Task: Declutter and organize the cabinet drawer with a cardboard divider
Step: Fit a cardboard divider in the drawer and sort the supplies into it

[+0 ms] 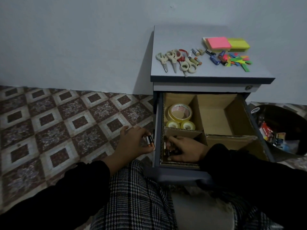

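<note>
in the open drawer [157, 123], a brown cardboard divider [200, 113] forms compartments.

No lettering is showing clearly enough to read: the red print on the large tape roll [180, 112] at frame centre is blurring out.
</note>
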`<state>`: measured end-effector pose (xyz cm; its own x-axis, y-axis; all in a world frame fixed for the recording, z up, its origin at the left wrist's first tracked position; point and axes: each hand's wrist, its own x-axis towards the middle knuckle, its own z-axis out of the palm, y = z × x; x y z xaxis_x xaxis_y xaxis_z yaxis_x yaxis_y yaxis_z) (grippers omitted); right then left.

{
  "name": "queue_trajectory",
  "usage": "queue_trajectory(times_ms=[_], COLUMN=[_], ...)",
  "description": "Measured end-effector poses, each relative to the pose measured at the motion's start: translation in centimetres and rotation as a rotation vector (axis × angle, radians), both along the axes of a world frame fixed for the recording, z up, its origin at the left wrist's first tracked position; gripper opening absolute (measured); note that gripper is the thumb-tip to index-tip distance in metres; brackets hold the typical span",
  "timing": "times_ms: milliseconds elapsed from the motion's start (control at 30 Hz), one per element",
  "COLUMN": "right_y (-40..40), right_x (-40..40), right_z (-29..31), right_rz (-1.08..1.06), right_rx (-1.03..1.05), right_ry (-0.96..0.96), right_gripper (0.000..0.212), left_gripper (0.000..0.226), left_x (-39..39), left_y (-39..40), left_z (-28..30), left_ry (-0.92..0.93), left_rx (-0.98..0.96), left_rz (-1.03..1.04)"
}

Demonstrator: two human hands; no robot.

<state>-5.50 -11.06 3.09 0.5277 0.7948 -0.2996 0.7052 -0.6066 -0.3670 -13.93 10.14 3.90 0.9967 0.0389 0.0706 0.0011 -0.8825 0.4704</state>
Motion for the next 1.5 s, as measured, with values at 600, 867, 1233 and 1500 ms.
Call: queue_trajectory(times_ms=[600,867,1233,1500], right_y=[0.8,0.0,0.2,0.2], right_x=[0.0,-0.5,-0.4,-0.2], right_z=[-0.5,-1.7,-1.5,-1.7], right_rz=[-0.112,-0.267,-0.346,-0.364], right_rx=[0.129,0.163,0.108,0.09], right_ry=[0.093,0.294,0.511,0.613], right_gripper=[0.053,0.035,0.029,0.028], left_gripper=[0.073,0.077,0.061,0.061], left_x=[0.2,0.1,0.5,0.6], left_y=[-0.2,0.0,0.1,0.2], left_z=[0.4,0.2,-0.2,-0.4], left_ry=[-0.026,-0.051,-0.075,-0.144], left_rx=[-0.023,-0.038,-0.027,-0.069], left_rz=[0.007,0.017,0.013,0.024])
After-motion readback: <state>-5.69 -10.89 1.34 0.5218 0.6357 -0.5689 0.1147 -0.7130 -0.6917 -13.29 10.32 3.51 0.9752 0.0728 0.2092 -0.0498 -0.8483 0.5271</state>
